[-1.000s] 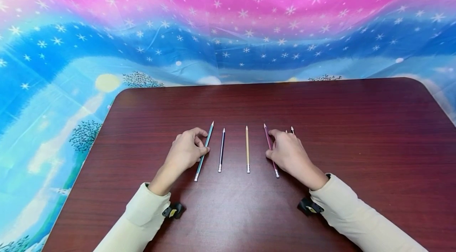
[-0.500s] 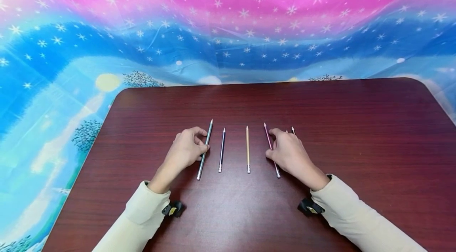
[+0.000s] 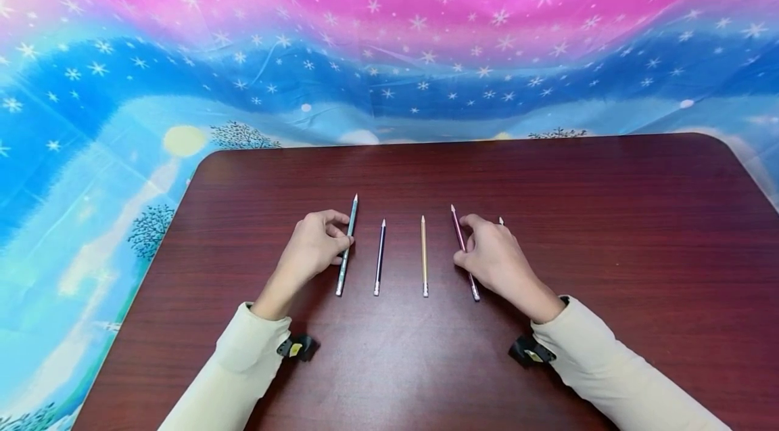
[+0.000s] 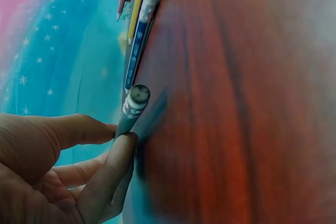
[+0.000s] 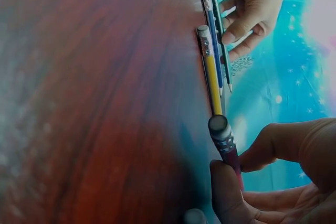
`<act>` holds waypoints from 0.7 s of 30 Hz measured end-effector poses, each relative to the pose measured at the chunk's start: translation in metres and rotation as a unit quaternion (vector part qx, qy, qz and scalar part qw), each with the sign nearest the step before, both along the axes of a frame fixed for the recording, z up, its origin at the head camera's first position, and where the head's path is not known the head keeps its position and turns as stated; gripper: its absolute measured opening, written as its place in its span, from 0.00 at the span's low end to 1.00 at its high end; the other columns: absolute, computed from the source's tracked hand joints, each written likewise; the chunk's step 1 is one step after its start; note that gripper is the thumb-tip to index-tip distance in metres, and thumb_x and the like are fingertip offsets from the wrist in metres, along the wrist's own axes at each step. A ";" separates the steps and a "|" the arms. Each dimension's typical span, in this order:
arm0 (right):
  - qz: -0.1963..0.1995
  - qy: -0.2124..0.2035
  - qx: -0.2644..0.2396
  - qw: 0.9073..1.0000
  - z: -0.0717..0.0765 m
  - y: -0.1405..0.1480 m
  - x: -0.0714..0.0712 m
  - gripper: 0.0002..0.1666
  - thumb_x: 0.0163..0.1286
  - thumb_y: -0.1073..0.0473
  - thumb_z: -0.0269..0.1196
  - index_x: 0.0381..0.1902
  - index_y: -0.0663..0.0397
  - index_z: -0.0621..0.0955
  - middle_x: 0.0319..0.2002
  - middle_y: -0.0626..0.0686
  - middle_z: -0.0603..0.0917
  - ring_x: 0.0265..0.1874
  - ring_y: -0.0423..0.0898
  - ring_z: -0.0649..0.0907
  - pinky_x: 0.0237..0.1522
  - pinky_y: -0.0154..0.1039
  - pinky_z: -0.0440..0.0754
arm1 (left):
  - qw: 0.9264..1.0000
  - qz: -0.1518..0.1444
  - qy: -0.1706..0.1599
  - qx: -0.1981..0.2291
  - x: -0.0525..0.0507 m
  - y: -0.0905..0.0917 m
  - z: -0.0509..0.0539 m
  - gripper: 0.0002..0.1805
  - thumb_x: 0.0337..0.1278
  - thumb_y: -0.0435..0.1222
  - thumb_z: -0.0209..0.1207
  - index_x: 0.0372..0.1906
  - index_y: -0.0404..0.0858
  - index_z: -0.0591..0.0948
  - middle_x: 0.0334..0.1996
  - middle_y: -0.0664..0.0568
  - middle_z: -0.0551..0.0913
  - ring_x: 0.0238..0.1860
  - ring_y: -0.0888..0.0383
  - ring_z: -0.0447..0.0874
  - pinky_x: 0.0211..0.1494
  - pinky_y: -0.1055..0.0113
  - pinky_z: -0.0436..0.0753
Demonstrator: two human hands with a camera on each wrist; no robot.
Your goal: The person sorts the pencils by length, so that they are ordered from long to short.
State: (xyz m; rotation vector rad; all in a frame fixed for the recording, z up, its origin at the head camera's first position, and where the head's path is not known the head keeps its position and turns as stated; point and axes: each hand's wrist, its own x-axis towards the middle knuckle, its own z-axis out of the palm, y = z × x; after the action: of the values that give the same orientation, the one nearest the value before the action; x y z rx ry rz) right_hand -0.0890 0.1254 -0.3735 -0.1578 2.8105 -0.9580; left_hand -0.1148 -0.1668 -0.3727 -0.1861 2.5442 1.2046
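Note:
My left hand (image 3: 312,245) pinches a green pencil (image 3: 347,255) between thumb and fingers, its tip pointing away from me. In the left wrist view that pencil's eraser end (image 4: 137,97) faces the camera, a little off the table. My right hand (image 3: 496,252) pinches a maroon pencil (image 3: 459,231), also tip-forward; the right wrist view shows its eraser end (image 5: 219,128) close up. Between the hands lie a dark blue pencil (image 3: 380,258) and a yellow pencil (image 3: 424,255), apart from each other. Past the right fingers shows another pencil's tip (image 3: 501,220); the rest is hidden.
The dark reddish-brown wooden table (image 3: 389,363) has rounded far corners. Behind it hangs a pink and blue snowflake cloth (image 3: 389,45). Low in the right wrist view, a further eraser end (image 5: 195,216) pokes in.
My left hand has moved forward and slightly left with the green pencil, which has swung straighter. The maroon pencil has shifted slightly forward. One of two tips beyond my right hand has become hidden.

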 end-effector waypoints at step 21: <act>-0.002 0.007 -0.014 1.000 0.005 0.003 -0.005 0.34 0.61 0.67 0.68 0.67 0.68 0.76 0.27 0.50 0.81 0.25 0.43 0.78 0.38 0.41 0.79 | 0.997 0.033 -0.005 0.071 -0.051 -0.001 0.009 0.24 0.70 0.32 0.61 0.69 0.39 0.78 0.46 0.41 0.88 0.46 0.51 0.92 0.44 0.60 0.92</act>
State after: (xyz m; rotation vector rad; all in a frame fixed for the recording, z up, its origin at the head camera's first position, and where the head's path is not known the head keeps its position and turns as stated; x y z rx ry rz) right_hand -0.0935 0.1284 -0.3689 -0.1616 2.8118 -1.0018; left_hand -0.1661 -0.1676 -0.3633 -0.2445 2.4496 1.4012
